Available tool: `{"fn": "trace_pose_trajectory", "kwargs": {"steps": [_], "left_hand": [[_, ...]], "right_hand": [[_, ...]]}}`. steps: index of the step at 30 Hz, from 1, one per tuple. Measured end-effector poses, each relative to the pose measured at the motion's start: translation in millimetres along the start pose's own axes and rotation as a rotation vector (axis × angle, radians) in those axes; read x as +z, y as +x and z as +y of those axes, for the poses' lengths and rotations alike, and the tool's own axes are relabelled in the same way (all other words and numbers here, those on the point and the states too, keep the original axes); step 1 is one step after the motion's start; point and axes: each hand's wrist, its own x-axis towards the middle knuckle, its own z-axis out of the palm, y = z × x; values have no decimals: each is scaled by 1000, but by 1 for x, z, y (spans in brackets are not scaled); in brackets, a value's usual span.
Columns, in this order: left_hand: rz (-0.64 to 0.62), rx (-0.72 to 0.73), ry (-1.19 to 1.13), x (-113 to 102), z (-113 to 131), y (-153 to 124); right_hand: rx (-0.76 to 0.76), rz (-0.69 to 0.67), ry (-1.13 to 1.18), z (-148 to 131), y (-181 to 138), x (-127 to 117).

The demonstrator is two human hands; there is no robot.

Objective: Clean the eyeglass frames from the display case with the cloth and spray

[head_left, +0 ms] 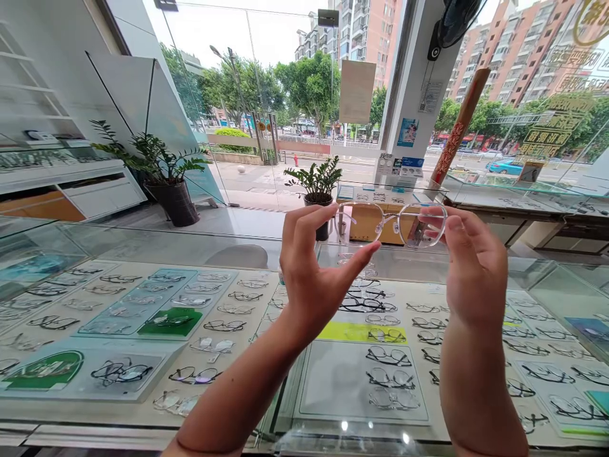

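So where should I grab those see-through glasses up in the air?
Probably by the outer edges of the frame, coming in from both sides. The glasses are wide, with big clear lenses filling most of the front, so side pinches should avoid smudges. The right hand is at one edge like that.

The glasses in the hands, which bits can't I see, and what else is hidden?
All in the head view:
- Glasses: one outer corner, covered by the right hand.
- Left hand: whether its thumb touches the clear rim, too faint to tell.
- Plant pot: partly behind the left hand.
- Fan: cut off by the top edge.
- Blue poster: words too small.
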Motion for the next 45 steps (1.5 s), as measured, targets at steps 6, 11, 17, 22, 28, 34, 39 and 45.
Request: {"fn": "trace_pose_trajectory", "kwargs": {"steps": [6,11,17,22,28,34,39,45], "left_hand": [[-52,-2,-41,1,2,0],[-53,35,-64,3,3,0],[-37,22,-18,2,0,0],[-23,32,-16,2,-2,0],[-162,107,-8,-1,-8,6],[-310,215,13,-3,-13,9],[-363,188,-42,-8,-10,13],[-474,3,-256,-9,-9,13]], "right_hand": [[48,-155,163,-4,-1,2],[40,-209,176,-1,3,-3],[50,-296,97,8,9,-9],[121,-325,214,4,9,-7],[-87,-9,-34,-4,3,-5],[-227,-321,-262,-10,2,-5],[-166,-413,-218,-8,4,-8],[22,-537,-77,-4,6,-11]]}}
